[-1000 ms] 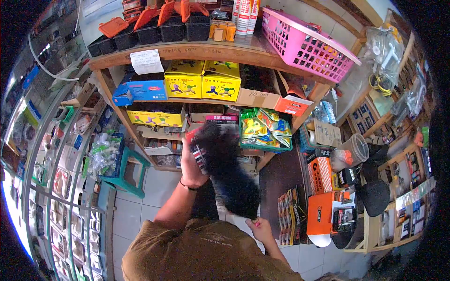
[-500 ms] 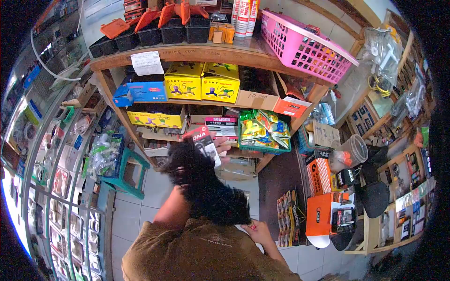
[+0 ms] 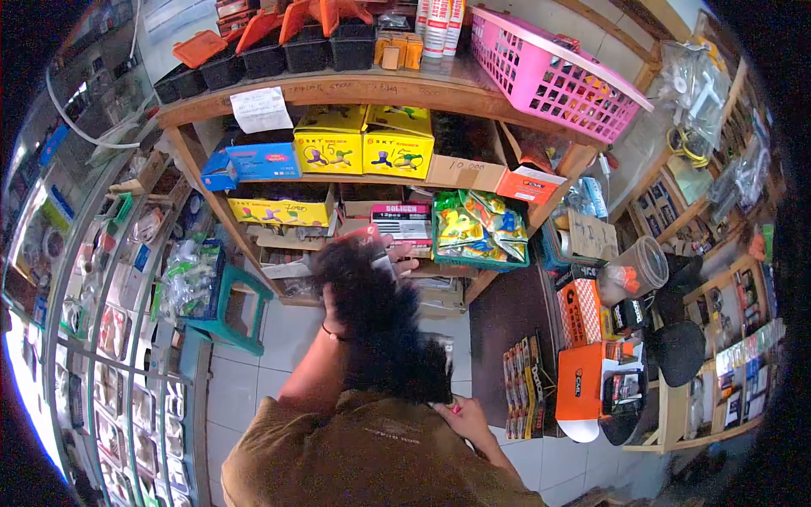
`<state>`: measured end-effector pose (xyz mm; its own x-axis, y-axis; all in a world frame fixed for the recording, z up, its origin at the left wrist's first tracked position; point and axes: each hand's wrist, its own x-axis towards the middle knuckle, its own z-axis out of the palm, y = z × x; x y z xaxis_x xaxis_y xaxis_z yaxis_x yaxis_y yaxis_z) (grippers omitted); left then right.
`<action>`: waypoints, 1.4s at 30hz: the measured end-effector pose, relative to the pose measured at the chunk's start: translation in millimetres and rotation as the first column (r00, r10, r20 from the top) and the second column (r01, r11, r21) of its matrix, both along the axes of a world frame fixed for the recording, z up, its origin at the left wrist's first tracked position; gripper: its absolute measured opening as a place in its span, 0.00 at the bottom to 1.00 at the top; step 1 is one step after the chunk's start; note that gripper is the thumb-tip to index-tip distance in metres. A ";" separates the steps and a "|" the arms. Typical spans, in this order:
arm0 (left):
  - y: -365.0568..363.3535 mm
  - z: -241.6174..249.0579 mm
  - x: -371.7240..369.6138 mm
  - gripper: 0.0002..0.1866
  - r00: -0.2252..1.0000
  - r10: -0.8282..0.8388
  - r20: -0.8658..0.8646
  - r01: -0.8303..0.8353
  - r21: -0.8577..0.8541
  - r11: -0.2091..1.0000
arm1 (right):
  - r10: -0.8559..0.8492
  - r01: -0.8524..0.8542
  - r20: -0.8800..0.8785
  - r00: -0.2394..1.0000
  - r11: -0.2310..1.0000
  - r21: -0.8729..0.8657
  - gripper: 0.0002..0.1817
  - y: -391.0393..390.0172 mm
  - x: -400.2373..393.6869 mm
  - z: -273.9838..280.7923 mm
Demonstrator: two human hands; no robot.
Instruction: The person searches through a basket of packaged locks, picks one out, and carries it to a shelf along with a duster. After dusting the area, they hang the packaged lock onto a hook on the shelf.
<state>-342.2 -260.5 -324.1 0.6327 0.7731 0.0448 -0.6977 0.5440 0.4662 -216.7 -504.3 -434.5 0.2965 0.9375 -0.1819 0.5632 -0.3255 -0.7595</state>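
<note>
A black fluffy duster, which looks like a feather duster [image 3: 380, 334], slants across the middle of the view. My right hand [image 3: 466, 417] is closed around its lower end, where a bit of pink shows. My left hand [image 3: 405, 259] holds up a packaged item on a red-topped card [image 3: 365, 233] in front of the shelves. The duster lies over most of that card and hides part of the left hand. Fingers of the left hand show beyond the card's right edge. What the package contains is hidden.
Wooden shelves ahead hold yellow boxes [image 3: 329, 150], a green basket of colourful packets [image 3: 480, 228] and a pink basket [image 3: 564, 84]. A glass display case [image 3: 127, 372] stands left, near a teal stool [image 3: 230, 313]. An orange box [image 3: 583, 384] sits at right.
The duster has shifted up over the card, covering the printing that showed before. My left hand still holds the card, and my right hand keeps its grip. The view has shifted slightly.
</note>
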 end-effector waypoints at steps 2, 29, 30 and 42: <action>10.6 -8.9 -3.4 0.29 0.982 -0.056 0.178 0.058 -0.002 0.998 | -0.041 0.041 -0.009 0.999 0.999 0.008 0.24 2.0 -1.3 4.6; 4.8 -20.6 -2.2 0.34 0.983 -0.029 0.180 0.033 -0.020 0.999 | -0.199 0.199 0.002 0.980 0.977 -0.077 0.23 -21.2 -1.1 -10.7; 9.6 -16.5 -1.1 0.32 0.863 -0.250 0.439 0.221 0.117 0.968 | -0.233 0.229 -0.032 0.972 0.969 -0.092 0.23 -21.9 -1.2 -12.7; 28.4 -58.4 13.3 0.32 0.891 -0.319 0.324 0.295 0.121 0.948 | -0.055 0.051 -0.041 0.998 0.994 -0.101 0.24 -22.7 0.9 -8.6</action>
<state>-328.9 -232.1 -382.5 0.7764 0.5302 0.3407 -0.6219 0.7323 0.2776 -215.9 -527.1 -443.1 0.3350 0.8973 -0.2876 0.5104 -0.4294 -0.7451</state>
